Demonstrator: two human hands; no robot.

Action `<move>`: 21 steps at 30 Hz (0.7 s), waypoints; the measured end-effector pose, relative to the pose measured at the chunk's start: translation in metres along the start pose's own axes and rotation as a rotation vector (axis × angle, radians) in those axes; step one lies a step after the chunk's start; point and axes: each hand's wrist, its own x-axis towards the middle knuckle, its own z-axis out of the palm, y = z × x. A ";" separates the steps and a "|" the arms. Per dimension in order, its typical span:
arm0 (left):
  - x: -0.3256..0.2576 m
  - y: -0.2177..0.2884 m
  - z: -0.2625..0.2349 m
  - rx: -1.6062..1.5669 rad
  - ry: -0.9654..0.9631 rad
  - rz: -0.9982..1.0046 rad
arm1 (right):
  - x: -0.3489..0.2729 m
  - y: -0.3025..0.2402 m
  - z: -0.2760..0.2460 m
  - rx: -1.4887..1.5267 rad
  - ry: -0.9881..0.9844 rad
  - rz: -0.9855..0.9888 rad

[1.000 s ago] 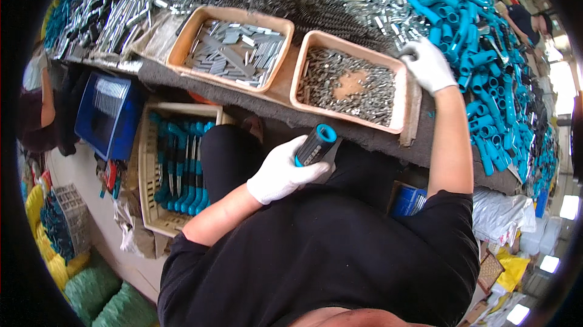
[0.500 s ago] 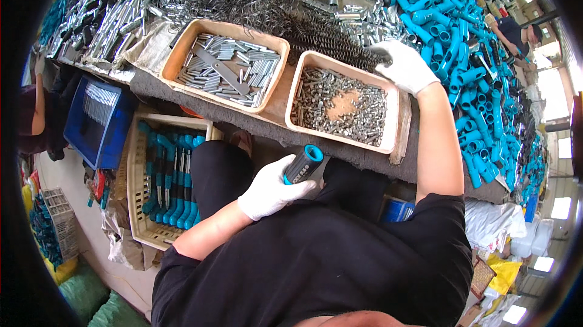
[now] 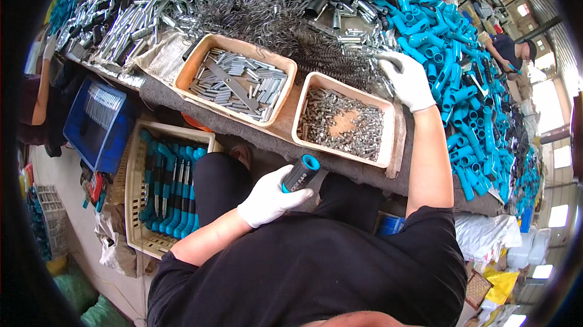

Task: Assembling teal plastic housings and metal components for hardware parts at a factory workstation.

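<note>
Left grip: the left hand (image 3: 267,200), in a white knit glove, is wrapped around a short handle (image 3: 300,173), fingers curled and pressed on its lower part.
Handle: a stubby cylinder, dark grey and ribbed along its body, with a smooth bright blue rim at the open top end; it tilts up and to the right, held over the lap, just below the counter edge.
Right grip: the right hand (image 3: 406,79), also white-gloved, reaches out with arm extended; its fingers are bent down onto the pile of small metal parts (image 3: 370,41) at the far side of the counter. Whether they pinch anything I cannot tell.
Near tray: a shallow tan tray (image 3: 398,144) just below the right hand, filled with small shiny screws or pins, a bare patch in the middle.
Second tray: a like tray (image 3: 194,62) to its left, holding flat grey metal strips lying crosswise.
Counter: covered in coarse grey felt (image 3: 164,99), with a tangle of thin wire springs (image 3: 267,17) behind the trays.
Right heap: smooth blue plastic tube pieces (image 3: 461,90), angled like elbows, piled just beside the right hand.
Far heap: bright steel tubes (image 3: 139,5), round and cut short.
Floor crate: a cream plastic basket (image 3: 136,205) beside the left knee, lined with blue-handled tools.
</note>
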 end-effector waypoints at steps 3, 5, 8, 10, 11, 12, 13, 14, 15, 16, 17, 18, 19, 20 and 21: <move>-0.007 0.005 0.004 0.011 0.018 0.014 | -0.001 0.003 0.009 -0.100 0.099 -0.006; -0.009 0.001 0.006 0.047 0.023 0.017 | -0.003 0.013 0.017 0.001 0.164 -0.005; -0.016 0.002 0.007 0.095 0.025 -0.029 | -0.010 0.019 0.026 0.150 0.127 0.059; -0.019 0.004 0.009 0.121 0.010 -0.068 | -0.013 0.020 0.028 0.292 0.139 0.103; -0.019 0.003 0.011 0.101 0.015 -0.056 | -0.015 0.021 0.028 0.414 0.159 0.122; -0.017 0.001 0.013 0.083 0.005 -0.044 | -0.018 0.024 0.028 0.380 0.235 0.131; -0.017 0.000 0.015 0.106 -0.026 -0.039 | -0.017 0.017 0.026 0.240 0.216 0.220; -0.019 -0.001 0.016 0.072 0.004 -0.036 | -0.016 0.009 0.024 0.103 0.197 0.313; -0.019 -0.004 0.018 0.040 0.026 -0.033 | -0.018 0.011 0.027 0.117 0.221 0.284; -0.021 -0.005 0.020 0.068 -0.001 -0.030 | -0.018 0.010 0.032 0.140 0.241 0.249; -0.024 -0.007 0.021 0.052 0.019 -0.034 | -0.019 0.010 0.034 0.262 0.229 0.275; -0.024 -0.010 0.021 0.032 0.042 -0.036 | -0.021 0.008 0.036 0.385 0.215 0.293; -0.025 -0.015 0.021 0.026 0.052 -0.024 | -0.024 -0.002 0.033 0.460 0.169 0.328; -0.026 -0.017 0.021 0.031 0.060 -0.029 | -0.026 -0.003 0.031 0.470 0.125 0.319; -0.026 -0.017 0.023 0.016 0.052 -0.030 | -0.027 -0.001 0.030 0.352 0.191 0.166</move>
